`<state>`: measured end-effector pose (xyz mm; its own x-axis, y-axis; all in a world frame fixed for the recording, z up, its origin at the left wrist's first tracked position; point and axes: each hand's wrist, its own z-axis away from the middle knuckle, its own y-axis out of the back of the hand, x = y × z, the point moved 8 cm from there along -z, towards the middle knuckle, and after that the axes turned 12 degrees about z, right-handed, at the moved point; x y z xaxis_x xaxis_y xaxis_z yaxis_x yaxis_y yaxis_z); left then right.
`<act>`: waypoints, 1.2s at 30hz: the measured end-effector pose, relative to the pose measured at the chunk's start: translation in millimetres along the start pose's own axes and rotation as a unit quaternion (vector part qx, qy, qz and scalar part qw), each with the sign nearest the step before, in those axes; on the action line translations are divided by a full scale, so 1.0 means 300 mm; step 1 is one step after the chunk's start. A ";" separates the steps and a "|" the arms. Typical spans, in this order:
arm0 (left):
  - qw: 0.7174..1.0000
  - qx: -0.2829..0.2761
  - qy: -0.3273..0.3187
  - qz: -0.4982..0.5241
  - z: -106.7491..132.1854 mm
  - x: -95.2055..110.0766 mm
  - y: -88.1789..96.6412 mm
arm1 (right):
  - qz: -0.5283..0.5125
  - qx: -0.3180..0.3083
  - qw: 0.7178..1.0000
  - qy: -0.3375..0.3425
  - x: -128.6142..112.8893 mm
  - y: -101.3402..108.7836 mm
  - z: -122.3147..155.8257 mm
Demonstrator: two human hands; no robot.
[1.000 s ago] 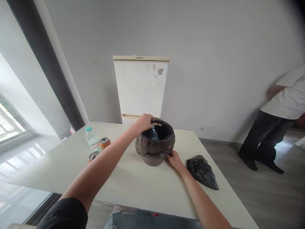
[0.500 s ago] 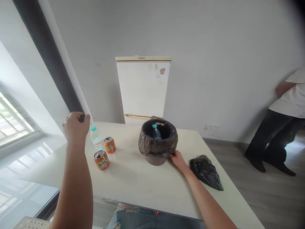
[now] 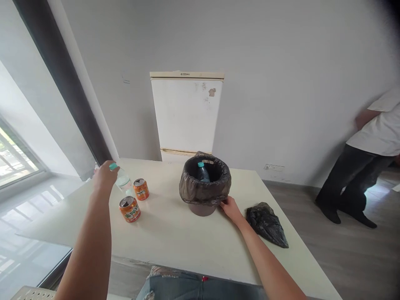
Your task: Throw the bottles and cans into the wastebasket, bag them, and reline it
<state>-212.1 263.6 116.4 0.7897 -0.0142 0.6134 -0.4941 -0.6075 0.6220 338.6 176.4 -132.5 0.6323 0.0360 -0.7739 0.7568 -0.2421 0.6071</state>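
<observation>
My left hand (image 3: 105, 178) is closed at the neck of a clear plastic bottle (image 3: 123, 181) with a teal cap; the bottle leans toward the hand, and some fingers are hidden. Close by stand two open orange drink cans, the nearer can (image 3: 129, 209) and the farther can (image 3: 141, 190). A small trash bin (image 3: 202, 209) is lined with a dark translucent bag (image 3: 200, 193) folded over its rim. Inside it sits a bottle (image 3: 203, 173) with a teal cap. My right hand (image 3: 230, 208) grips the bag's lower edge against the bin's right side.
A crumpled black plastic bag (image 3: 267, 225) lies on the white table (image 3: 175, 237) at the right. Behind the table stands a white refrigerator (image 3: 186, 114). Another person (image 3: 371, 141) stands at the far right. A window (image 3: 15, 154) is at the left.
My left hand has come down from above onto the bottle's top, and the bottle has tipped left. The right hand stays at the bin. The view has shifted slightly.
</observation>
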 end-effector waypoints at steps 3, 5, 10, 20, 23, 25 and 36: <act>0.994 0.105 0.000 0.027 0.025 0.082 0.128 | 0.003 0.004 1.000 -0.002 -0.007 0.007 0.003; 0.975 0.188 -0.059 0.102 0.071 0.209 0.231 | 0.005 0.005 1.000 -0.002 -0.015 0.013 0.007; 0.916 0.121 -0.196 0.327 0.205 0.594 0.293 | 0.011 0.004 1.000 0.000 -0.038 0.024 0.014; 0.886 -0.267 -0.294 0.240 0.440 1.075 -0.109 | 0.010 0.003 1.000 -0.006 -0.041 0.024 0.011; 0.862 -0.342 -0.313 0.204 0.464 1.121 -0.248 | 0.006 0.002 1.000 -0.008 -0.037 0.020 0.008; 0.839 -0.390 -0.333 0.184 0.487 1.140 -0.329 | 0.005 0.001 1.000 -0.010 -0.033 0.017 0.006; 0.770 -0.508 -0.386 0.019 0.575 1.147 -0.558 | 0.010 -0.006 1.000 -0.008 -0.013 0.002 -0.001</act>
<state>205.1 223.4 139.6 0.5549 -0.7228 0.4118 -0.2410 0.3341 0.9112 336.8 176.4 -129.0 0.6452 0.0160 -0.7639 0.7457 -0.2311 0.6250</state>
